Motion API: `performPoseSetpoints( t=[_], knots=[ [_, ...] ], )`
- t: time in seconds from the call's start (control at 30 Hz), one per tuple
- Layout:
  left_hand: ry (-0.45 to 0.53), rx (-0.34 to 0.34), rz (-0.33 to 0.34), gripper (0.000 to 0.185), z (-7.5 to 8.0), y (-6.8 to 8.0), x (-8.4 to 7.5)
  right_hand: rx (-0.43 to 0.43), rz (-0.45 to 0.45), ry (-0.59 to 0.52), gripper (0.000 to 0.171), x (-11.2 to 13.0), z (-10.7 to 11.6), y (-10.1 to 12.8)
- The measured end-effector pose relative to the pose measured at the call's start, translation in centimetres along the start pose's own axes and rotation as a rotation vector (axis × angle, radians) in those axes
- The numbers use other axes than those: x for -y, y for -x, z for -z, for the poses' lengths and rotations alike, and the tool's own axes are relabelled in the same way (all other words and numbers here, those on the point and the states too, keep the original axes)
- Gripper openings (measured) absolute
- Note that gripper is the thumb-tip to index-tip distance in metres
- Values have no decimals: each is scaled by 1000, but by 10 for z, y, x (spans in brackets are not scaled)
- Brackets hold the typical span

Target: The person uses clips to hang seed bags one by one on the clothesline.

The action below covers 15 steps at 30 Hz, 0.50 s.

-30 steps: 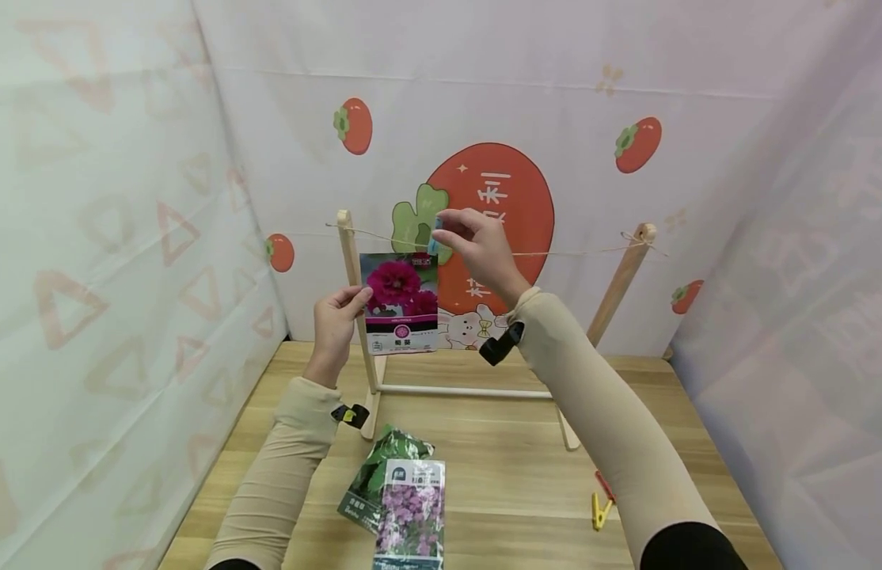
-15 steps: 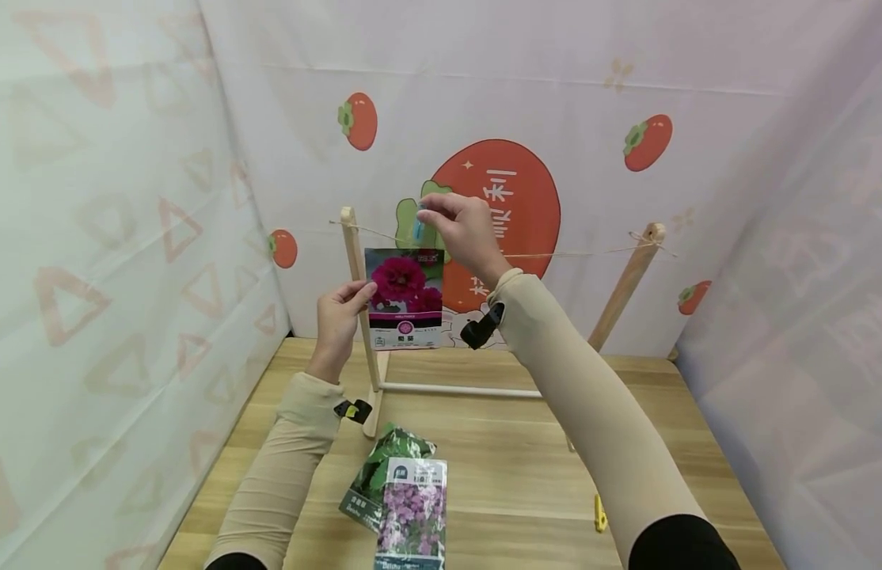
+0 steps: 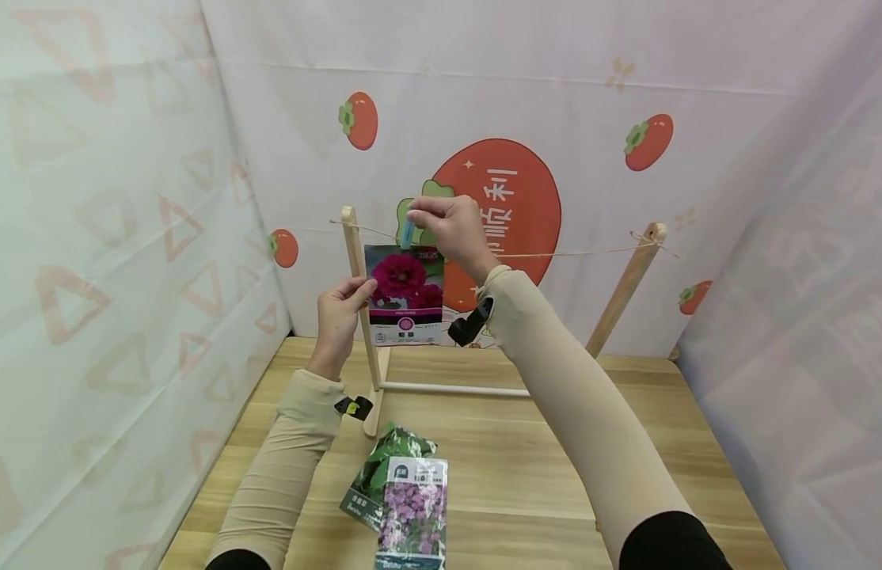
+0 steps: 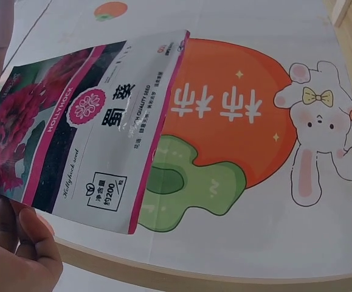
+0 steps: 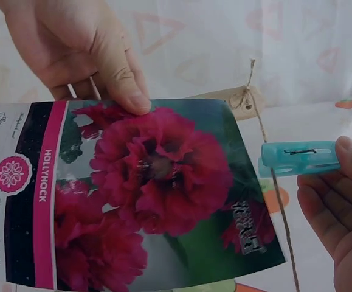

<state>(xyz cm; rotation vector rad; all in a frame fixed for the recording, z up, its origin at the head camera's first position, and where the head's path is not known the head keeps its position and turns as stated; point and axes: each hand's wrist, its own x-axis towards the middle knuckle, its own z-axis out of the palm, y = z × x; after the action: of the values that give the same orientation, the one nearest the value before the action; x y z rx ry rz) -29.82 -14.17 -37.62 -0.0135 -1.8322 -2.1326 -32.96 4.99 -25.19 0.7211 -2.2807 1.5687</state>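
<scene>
My left hand (image 3: 339, 321) pinches the left edge of a hollyhock seed packet (image 3: 405, 297), thumb on its front. The packet is held upright just below a thin twine (image 3: 541, 255) strung between two wooden posts. With thumb and fingers, my right hand (image 3: 451, 233) pinches a light blue clothespin (image 3: 407, 234) from above. In the right wrist view the clothespin (image 5: 300, 157) overlaps the twine (image 5: 279, 201), its tip right at the packet's top edge. The left wrist view has the packet's lower printed half (image 4: 103, 134) in front of the patterned cloth.
Two more seed packets lie overlapped on the wooden table: one with purple flowers (image 3: 412, 511), one dark green (image 3: 373, 475) beneath it. The rack's left post (image 3: 361, 309) stands close behind the left hand, the right post (image 3: 626, 289) further right. A white crossbar (image 3: 455, 389) joins them low down.
My right hand has moved left with the clothespin, lifting and then lowering it to the packet's top edge. The left hand keeps its pinch. My right arm now covers the clothespins on the table.
</scene>
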Motion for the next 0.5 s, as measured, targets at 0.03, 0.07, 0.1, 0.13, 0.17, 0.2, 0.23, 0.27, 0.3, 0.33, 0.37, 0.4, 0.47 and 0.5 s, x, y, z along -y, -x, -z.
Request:
performPoseSetpoints(
  t=[0.03,0.07,0.1,0.13,0.17,0.2,0.23,0.27,0.3,0.33,0.37,0.4,0.47,0.5],
  knots=[
    [3,-3,0,11,0,0,0,3,2,5,19,-1,-1,0],
    [5,-5,1,11,0,-1,1,5,7,14,19,-2,-2,1],
    [9,-10,2,11,0,-1,1,5,5,18,19,-3,-2,1],
    [8,-11,1,11,0,-1,1,4,0,21,19,-4,-3,1],
    [7,-11,0,11,0,-1,1,3,-5,21,19,-5,-3,1],
    [5,-9,-3,11,0,-2,1,4,-13,23,18,-6,-3,1],
    [0,-7,-7,12,0,-2,2,7,-17,25,18,-6,-3,1],
    [-3,-5,-10,12,0,-2,1,11,-21,26,18,-7,-3,1],
    [-3,-5,-13,12,-1,-2,1,18,-26,23,19,-8,-3,1],
    [-1,-4,-14,13,-1,-2,1,27,-31,20,19,-8,-3,1],
    [3,-7,-14,13,-1,-2,1,35,-35,14,19,-8,-3,1],
    [5,-8,-13,13,-1,-2,1,42,-39,10,19,-9,-3,1],
    [9,-7,-12,13,-1,-2,1,56,-46,2,19,-9,-3,1],
    [12,-6,-11,13,-1,-2,2,60,-51,5,19,-9,-3,1]
  ],
)
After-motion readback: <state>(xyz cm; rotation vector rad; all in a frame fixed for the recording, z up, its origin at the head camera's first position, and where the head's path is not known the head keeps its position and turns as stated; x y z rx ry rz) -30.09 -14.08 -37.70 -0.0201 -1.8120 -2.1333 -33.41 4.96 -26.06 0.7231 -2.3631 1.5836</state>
